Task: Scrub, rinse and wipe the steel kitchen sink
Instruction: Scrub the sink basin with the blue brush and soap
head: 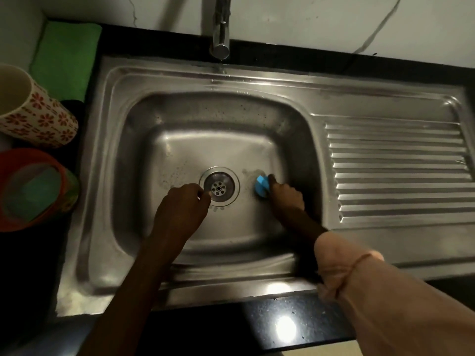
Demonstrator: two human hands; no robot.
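The steel sink (159,119) fills the middle of the view, with a round drain strainer (219,186) in the basin floor. My right hand (285,195) grips a small blue scrubber (261,185) and presses it on the basin floor just right of the drain. My left hand (181,204) is down in the basin at the drain's left edge, its fingers curled, with the fingertips at the strainer rim. The steel tap (220,29) hangs over the back rim, and a thin trickle of water falls from it.
A ribbed drainboard (395,170) extends to the right of the basin. On the left counter lie a green cloth (66,57), a flower-patterned cup (33,111) and an orange-rimmed container (33,186). The black counter edge (257,327) runs along the front.
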